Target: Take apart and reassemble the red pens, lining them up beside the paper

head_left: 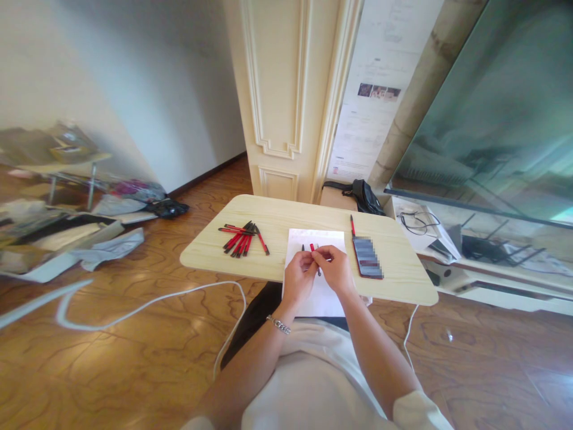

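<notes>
"First, where is the workpiece located?"

"The red pen (pixel 313 246) is above the sheet of white paper (pixel 324 301), between the two hands. Its red part projects past the fingertips; a dark tip shows below them."

"State of the fingers?"

"Left hand (pixel 299 273): fingers curled, closed on the pen. Right hand (pixel 335 269): thumb and fingers pinching the same pen. The fingers overlap, so the exact contact points cannot be told. A second dark tip (pixel 303 247) shows just beyond the left fingers; whether it is held or lies on the paper cannot be told."

"Adjacent items?"

"To the left, a loose pile of red-and-black pens (pixel 242 243). To the right, beside the paper, a phone (pixel 367 257); a single pen (pixel 352 225) lies at its far end."

"Support and surroundings?"

"A pale wood-grain table (pixel 405 278) with rounded corners. Beyond its far edge, a black bag (pixel 367 197). Below, a wooden floor (pixel 134 367) and a white cable (pixel 152 301)."
</notes>
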Demonstrator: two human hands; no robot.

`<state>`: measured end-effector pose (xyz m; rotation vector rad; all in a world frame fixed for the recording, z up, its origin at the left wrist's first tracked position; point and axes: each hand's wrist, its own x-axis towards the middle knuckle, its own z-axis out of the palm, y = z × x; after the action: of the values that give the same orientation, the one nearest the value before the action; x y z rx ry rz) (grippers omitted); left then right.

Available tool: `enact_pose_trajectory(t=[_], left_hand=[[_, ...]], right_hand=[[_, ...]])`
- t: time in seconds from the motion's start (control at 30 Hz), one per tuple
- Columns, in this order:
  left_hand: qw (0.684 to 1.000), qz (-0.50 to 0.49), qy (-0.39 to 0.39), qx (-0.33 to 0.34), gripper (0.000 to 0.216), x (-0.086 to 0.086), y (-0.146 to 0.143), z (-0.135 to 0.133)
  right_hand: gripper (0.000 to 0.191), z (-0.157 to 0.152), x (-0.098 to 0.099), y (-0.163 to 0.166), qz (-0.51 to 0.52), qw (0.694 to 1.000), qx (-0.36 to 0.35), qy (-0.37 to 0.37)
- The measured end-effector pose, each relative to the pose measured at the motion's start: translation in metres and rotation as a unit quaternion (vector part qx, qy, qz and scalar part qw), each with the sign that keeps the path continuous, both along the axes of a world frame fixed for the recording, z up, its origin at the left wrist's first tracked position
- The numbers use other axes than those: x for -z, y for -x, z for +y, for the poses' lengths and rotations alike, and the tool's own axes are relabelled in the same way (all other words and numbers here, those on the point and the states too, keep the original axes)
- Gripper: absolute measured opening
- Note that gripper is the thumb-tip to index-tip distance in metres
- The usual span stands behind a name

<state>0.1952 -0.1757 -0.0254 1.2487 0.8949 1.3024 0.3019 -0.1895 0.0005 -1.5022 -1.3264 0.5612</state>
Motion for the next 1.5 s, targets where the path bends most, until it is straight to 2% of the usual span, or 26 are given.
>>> enact_pose_trajectory(t=[0.1,0.17,0.23,0.33,0.53,0.73,0.87,0.97,1.0,1.07,1.17,1.3,1.5], left_hand=[[1.0,-0.011,0.023,-0.006,0.028,0.004,0.002,0.004],[0.999,-0.012,0.031,-0.007,0.029,0.005,0.004,0.005],[0.999,-0.01,0.031,-0.006,0.029,0.005,0.006,0.005],[1.0,-0.011,0.026,-0.001,0.029,0.003,0.009,0.003],[1.0,0.004,0.004,0.002,0.03,0.004,0.011,0.002],[1.0,0.016,-0.004,0.003,0.031,0.007,0.012,0.002],[1.0,0.024,-0.01,0.005,0.032,0.007,0.013,0.002],[0.999,0.03,-0.013,0.009,0.033,0.008,0.013,0.002],[0.999,0.032,-0.015,0.012,0.034,0.009,0.013,0.002],[0.999,0.039,-0.021,0.021,0.035,0.009,0.012,0.001],[0.998,0.046,-0.029,0.033,0.037,0.007,0.012,-0.002],[0.996,0.063,-0.051,0.029,0.033,0.002,0.012,-0.006],[0.993,0.081,-0.081,0.023,0.029,0.001,0.012,-0.008]], right_hand=[[0.029,0.008,0.001,-0.014,-0.012,1.0,0.007,0.003],[0.028,0.017,0.002,-0.028,-0.058,0.998,0.028,0.01],[0.025,0.026,0.006,-0.041,-0.126,0.99,0.046,0.043],[0.022,0.037,0.017,-0.053,-0.209,0.972,0.036,0.104],[0.023,0.047,0.035,-0.05,-0.28,0.948,0.019,0.149],[0.017,0.047,0.035,-0.047,-0.293,0.945,0.024,0.141],[0.014,0.044,0.033,-0.048,-0.206,0.973,0.033,0.097],[0.017,0.038,0.032,-0.047,-0.021,0.998,0.004,0.067],[0.02,0.035,0.031,-0.046,0.057,0.996,-0.019,0.059],[0.028,0.028,0.029,-0.042,0.203,0.976,-0.068,0.046],[0.032,0.016,0.022,-0.036,0.336,0.933,-0.12,0.036],[0.028,0.006,0.01,-0.032,0.388,0.908,-0.155,0.027],[0.028,0.001,-0.002,-0.031,0.353,0.923,-0.156,0.012]])
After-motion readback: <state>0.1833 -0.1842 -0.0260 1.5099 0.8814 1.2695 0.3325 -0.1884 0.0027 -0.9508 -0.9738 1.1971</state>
